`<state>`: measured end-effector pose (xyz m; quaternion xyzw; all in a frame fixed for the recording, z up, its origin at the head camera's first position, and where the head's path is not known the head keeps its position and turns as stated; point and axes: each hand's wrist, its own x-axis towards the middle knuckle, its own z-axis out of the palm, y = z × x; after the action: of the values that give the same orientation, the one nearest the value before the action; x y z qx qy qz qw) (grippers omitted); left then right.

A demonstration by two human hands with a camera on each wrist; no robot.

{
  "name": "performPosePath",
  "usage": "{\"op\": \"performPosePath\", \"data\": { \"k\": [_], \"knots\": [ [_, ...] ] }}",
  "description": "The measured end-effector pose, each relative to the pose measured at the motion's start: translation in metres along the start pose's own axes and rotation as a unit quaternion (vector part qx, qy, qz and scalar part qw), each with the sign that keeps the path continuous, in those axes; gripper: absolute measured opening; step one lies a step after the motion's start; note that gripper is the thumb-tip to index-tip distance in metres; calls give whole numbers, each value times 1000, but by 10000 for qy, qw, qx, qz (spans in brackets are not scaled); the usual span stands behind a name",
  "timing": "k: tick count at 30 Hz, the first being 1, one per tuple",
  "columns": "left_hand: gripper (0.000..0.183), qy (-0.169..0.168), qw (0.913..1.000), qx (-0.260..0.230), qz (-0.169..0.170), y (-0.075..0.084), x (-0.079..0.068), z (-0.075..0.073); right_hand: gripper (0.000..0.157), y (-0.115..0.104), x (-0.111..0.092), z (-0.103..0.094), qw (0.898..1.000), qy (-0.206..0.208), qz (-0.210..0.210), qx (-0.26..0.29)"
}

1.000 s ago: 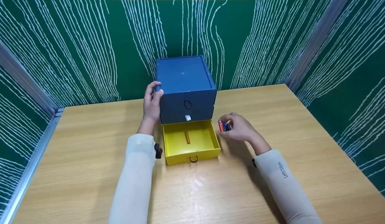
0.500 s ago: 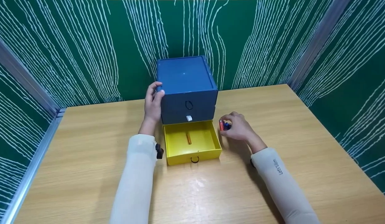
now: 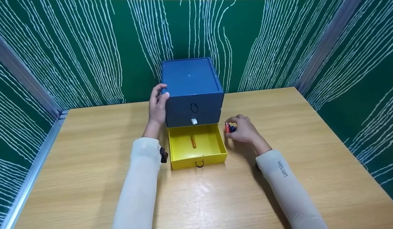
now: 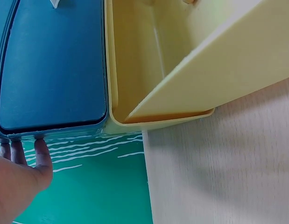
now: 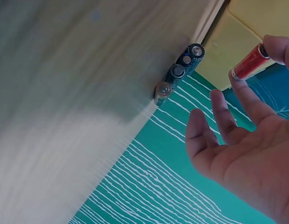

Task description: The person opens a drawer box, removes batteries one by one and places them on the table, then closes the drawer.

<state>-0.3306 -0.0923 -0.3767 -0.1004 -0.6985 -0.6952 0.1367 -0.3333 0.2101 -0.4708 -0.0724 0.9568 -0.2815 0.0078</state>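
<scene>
My left hand (image 3: 157, 109) rests its fingertips on the left side of a blue drawer box (image 3: 194, 109), near its upper front corner. Below the blue front, a yellow drawer (image 3: 221, 158) is pulled out, and an orange battery (image 3: 193, 142) lies on its floor. Just right of this drawer, the thumb and index finger of my right hand (image 3: 244, 128) pinch a red battery (image 5: 250, 62) by its two ends, the other fingers spread. Several dark batteries (image 5: 177, 71) stand upright in a row on the table beyond these fingers, partly hidden by the hand in the head view.
The wooden table (image 3: 98, 165) extends around the box on both sides. Behind it stands a green wall (image 3: 139, 76) with white wavy lines. A black loop handle (image 3: 199, 164) hangs on the yellow drawer's front, and a white tab (image 3: 194, 121) pokes from the blue front.
The head view has shifted slightly. My right forearm has swung a little to the left while the hand keeps its pinch on the red battery. My left hand stays against the box.
</scene>
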Motion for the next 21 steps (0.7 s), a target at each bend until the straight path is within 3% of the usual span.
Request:
{"op": "performPosePath", "data": {
  "k": [21],
  "knots": [
    [36,-17,9999,-55,122,-1,-1,0,53,8,15,5,9983,-160,-87,-555]
  ]
}}
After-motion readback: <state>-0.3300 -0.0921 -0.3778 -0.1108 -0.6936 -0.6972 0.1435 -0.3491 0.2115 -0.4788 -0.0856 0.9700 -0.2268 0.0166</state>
